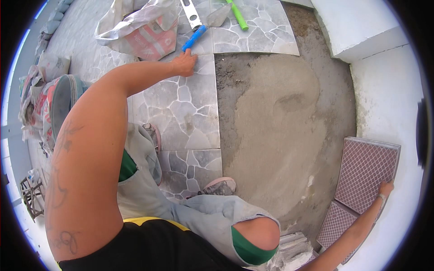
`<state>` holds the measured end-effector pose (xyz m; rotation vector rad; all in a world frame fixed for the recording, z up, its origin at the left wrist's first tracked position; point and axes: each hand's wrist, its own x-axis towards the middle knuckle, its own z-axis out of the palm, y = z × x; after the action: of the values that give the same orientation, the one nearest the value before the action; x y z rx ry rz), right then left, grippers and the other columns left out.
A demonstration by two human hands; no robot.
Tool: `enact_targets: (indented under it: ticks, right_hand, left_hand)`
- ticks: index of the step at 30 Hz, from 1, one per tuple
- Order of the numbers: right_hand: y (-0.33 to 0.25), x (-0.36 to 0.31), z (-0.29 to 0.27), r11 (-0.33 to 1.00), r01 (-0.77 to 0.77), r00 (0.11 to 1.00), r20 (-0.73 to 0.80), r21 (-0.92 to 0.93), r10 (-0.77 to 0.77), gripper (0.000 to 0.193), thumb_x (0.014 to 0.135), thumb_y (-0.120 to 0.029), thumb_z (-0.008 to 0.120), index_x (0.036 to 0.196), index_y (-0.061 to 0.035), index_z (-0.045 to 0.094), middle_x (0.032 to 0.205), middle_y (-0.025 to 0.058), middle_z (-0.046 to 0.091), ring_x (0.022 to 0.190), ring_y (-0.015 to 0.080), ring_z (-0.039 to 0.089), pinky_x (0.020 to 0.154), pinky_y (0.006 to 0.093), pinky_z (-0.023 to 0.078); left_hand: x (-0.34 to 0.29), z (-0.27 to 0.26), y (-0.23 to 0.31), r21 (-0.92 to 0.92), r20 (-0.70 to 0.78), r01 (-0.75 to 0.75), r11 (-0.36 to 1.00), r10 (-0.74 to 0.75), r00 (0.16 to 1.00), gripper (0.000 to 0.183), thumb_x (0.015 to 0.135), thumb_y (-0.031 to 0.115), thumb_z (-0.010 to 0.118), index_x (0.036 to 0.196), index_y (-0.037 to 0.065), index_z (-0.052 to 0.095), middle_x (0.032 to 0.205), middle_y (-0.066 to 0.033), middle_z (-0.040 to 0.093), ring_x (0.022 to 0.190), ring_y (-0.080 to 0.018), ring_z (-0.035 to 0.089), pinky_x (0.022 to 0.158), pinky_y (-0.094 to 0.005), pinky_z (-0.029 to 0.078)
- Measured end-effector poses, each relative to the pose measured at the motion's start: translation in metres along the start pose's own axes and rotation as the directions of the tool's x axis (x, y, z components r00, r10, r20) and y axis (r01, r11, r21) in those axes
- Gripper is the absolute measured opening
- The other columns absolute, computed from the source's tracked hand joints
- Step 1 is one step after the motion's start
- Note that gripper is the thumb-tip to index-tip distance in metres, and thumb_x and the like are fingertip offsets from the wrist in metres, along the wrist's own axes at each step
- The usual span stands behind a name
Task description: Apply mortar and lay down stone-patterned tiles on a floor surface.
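Floor-tiling site, seen from above. Left hand [185, 63] flat, fingers spread on a laid stone-pattern tile [183, 106], just below a blue-handled trowel [195, 37] angled up-right. Right hand [385, 188] gripping the edge of a tile [365, 174] leaning back-outward against the white wall [389, 99]; fingertips hidden behind it. Bare mortar bed [280, 131] between. Second leaning tile [335, 222] partly cut off.

Two purple-backed tiles [367, 174] leaning at the white wall [389, 99], one blue-handled trowel [194, 38], one green-handled tool [238, 16], one metal level [191, 13], one crumpled cement bag [144, 31], two bare hands [185, 63]
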<state>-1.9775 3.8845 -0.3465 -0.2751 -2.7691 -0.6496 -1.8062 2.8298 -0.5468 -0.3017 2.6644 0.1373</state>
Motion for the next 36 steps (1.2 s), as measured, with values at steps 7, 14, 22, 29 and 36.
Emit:
enact_targets:
  ticks: [7, 14, 22, 29, 36]
  right_hand:
    - [-0.004, 0.022, -0.025, 0.998, 0.0, 0.998, 0.066, 0.066, -0.005, 0.075, 0.077, -0.02, 0.057, 0.144, 0.0054, 0.035, 0.128, 0.0366, 0.048, 0.119, 0.0491, 0.049, 0.105, 0.0478, 0.041]
    - [-0.001, -0.012, -0.038, 0.98, -0.133, 0.95, 0.301, 0.148, 0.084, 0.077, 0.075, -0.017, 0.06, 0.143, 0.0099, 0.035, 0.141, 0.0341, 0.042, 0.133, 0.0439, 0.041, 0.112, 0.0427, 0.035]
    - [0.02, -0.007, -0.027, 0.99, 0.076, 0.995, 0.08, -0.12, -0.066, 0.077, 0.076, -0.018, 0.059, 0.141, 0.0126, 0.034, 0.145, 0.0321, 0.039, 0.138, 0.0414, 0.035, 0.118, 0.0402, 0.026]
    - [0.009, 0.004, -0.018, 0.998, -0.057, 0.961, 0.269, -0.021, 0.061, 0.073, 0.076, -0.032, 0.059, 0.133, 0.012, 0.045, 0.129, 0.0363, 0.053, 0.123, 0.0467, 0.05, 0.107, 0.0454, 0.039]
    - [0.046, 0.01, -0.022, 0.997, -0.045, 0.955, 0.295, 0.07, 0.022, 0.075, 0.078, -0.038, 0.056, 0.132, 0.0131, 0.047, 0.128, 0.0363, 0.053, 0.124, 0.0457, 0.051, 0.104, 0.0443, 0.041]
  left_hand:
    - [0.086, -0.031, -0.05, -0.258, -0.331, 0.06, 0.964, -0.146, 0.932, 0.056, 0.078, 0.017, 0.066, 0.125, -0.002, 0.044, 0.124, -0.0295, 0.052, 0.106, -0.0438, 0.059, 0.09, -0.0501, 0.051]
    - [0.061, -0.079, -0.031, -0.626, 0.123, 0.246, 0.74, -0.218, 0.968, 0.039, 0.073, 0.02, 0.063, 0.103, -0.003, 0.057, 0.086, -0.0164, 0.062, 0.074, -0.0271, 0.064, 0.061, -0.0367, 0.053]
    - [-0.067, -0.087, -0.133, -0.384, 0.209, 0.207, 0.9, -0.133, 0.969, 0.046, 0.061, 0.015, 0.056, 0.106, 0.007, 0.065, 0.075, -0.0115, 0.062, 0.063, -0.0251, 0.061, 0.055, -0.0379, 0.048]
    - [-0.096, -0.069, -0.164, -0.002, 0.118, 0.162, 0.987, -0.161, 0.98, 0.046, 0.065, 0.019, 0.057, 0.108, 0.005, 0.064, 0.098, -0.0211, 0.068, 0.097, -0.0394, 0.063, 0.085, -0.0464, 0.048]
    - [-0.073, -0.096, -0.111, 0.065, 0.159, 0.107, 0.992, -0.116, 0.98, 0.042, 0.073, 0.018, 0.054, 0.111, 0.005, 0.066, 0.107, -0.0212, 0.068, 0.103, -0.0402, 0.063, 0.088, -0.0484, 0.048]
